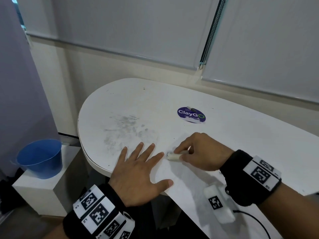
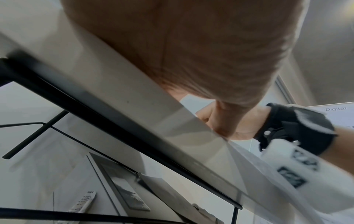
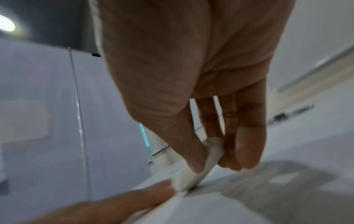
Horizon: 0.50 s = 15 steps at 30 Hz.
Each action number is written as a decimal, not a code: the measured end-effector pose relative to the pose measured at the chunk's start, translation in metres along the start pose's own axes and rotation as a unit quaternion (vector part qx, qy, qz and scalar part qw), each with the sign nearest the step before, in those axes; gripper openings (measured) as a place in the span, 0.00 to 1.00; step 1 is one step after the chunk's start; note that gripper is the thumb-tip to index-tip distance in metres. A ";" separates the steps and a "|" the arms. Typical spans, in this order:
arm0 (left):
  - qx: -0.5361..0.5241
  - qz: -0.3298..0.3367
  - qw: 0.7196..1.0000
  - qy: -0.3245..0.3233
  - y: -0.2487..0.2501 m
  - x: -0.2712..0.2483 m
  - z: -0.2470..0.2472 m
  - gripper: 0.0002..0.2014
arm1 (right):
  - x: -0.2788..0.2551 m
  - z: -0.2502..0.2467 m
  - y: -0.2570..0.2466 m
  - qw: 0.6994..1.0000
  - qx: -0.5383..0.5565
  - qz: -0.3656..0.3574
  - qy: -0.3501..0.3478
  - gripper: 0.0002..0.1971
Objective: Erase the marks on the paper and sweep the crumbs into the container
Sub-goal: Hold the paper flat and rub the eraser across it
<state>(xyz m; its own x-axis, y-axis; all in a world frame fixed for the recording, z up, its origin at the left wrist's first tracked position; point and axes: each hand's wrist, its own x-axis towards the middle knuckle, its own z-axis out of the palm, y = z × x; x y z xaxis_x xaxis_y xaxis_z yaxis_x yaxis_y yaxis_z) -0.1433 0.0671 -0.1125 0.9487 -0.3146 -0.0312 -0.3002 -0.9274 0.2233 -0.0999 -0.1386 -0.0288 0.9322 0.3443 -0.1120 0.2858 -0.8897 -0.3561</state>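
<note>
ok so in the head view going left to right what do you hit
blue container → left hand flat on the paper → white eraser → right hand gripping it → right wristband

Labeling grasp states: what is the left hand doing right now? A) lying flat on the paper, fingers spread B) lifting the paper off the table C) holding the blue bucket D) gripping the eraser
A: the left hand lies flat with fingers spread on the paper, while the right hand pinches the eraser.
</note>
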 end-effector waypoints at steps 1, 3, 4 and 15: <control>0.002 0.000 1.000 -0.002 0.000 0.000 0.000 0.49 | 0.004 -0.001 0.003 1.000 -0.002 0.020 0.021 0.09; 0.007 -0.002 1.000 -0.002 0.000 -0.001 0.001 0.49 | 0.009 -0.003 0.006 0.997 -0.018 0.050 0.060 0.08; 0.009 -0.002 1.000 -0.001 0.000 -0.001 0.000 0.48 | 0.009 -0.004 0.006 0.997 -0.021 0.048 0.061 0.08; 0.003 0.009 0.999 -0.032 -0.004 0.001 -0.003 0.45 | 0.011 0.000 0.004 0.996 0.024 0.073 0.049 0.12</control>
<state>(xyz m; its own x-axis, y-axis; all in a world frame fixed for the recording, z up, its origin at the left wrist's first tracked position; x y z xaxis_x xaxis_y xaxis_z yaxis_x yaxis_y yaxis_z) -0.1412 0.0708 -0.1103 0.9350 -0.3430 -0.0901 -0.3173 -0.9226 0.2192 -0.0883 -0.1382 -0.0311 0.9810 0.1786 -0.0752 0.1365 -0.9122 -0.3863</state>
